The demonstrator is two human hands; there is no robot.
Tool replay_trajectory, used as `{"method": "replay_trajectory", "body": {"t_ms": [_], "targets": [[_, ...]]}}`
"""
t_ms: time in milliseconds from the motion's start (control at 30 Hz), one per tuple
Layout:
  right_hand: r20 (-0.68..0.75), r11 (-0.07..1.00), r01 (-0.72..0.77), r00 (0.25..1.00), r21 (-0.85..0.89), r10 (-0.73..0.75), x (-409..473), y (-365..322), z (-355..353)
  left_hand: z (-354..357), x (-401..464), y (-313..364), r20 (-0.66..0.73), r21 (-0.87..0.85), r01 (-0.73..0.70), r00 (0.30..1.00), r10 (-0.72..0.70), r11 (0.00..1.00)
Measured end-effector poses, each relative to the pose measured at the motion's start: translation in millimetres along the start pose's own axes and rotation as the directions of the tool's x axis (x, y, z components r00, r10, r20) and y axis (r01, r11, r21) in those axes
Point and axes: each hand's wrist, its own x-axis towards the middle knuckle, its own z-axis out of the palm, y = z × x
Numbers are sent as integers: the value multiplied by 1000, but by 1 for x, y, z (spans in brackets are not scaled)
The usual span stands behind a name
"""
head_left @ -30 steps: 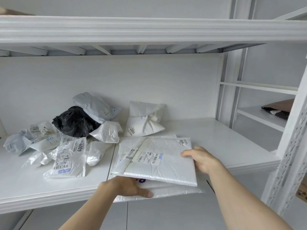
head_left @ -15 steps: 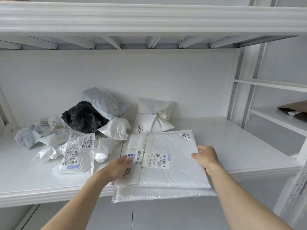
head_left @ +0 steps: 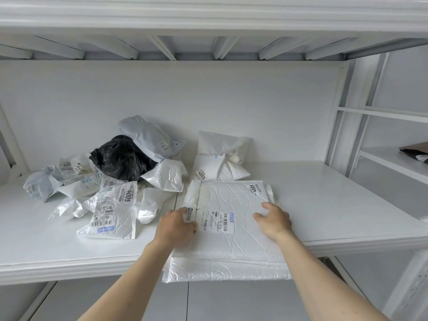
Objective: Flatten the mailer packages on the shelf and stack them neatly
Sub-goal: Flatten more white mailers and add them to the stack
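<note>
White metal shelving [head_left: 335, 205] stands against a white wall [head_left: 185, 100], with another shelf [head_left: 208, 17] overhead.

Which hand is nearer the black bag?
Left. The left hand rests on the top mailer's left edge, below and right of the black bag; the right hand lies farther right.
</note>
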Motion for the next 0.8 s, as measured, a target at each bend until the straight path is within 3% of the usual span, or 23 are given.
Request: {"method": "replay_trajectory", "body": {"t_ms": [200,367,533,633,800], "targets": [[-17,985,-11,1000,175,14,1,1,-10,-2,-3,10,-31,-124,-29,999,25,992],[-2,977,7,1000,213,-7,0,2,-20,-8,-10,6,131,-262,124,987,-92,957],[49,991,11,999,134,-18,-6,12,-23,-8,-21,11,196,-212,121,977,-79,970],[-1,997,-18,1000,-73,18,-9,17,-29,-6,-28,17,215,-187,90,975,-49,978],[-7,979,-47,999,-199,47,-13,20,-35,-1,-36,30,243,26,4,970,-10,1000]]}}
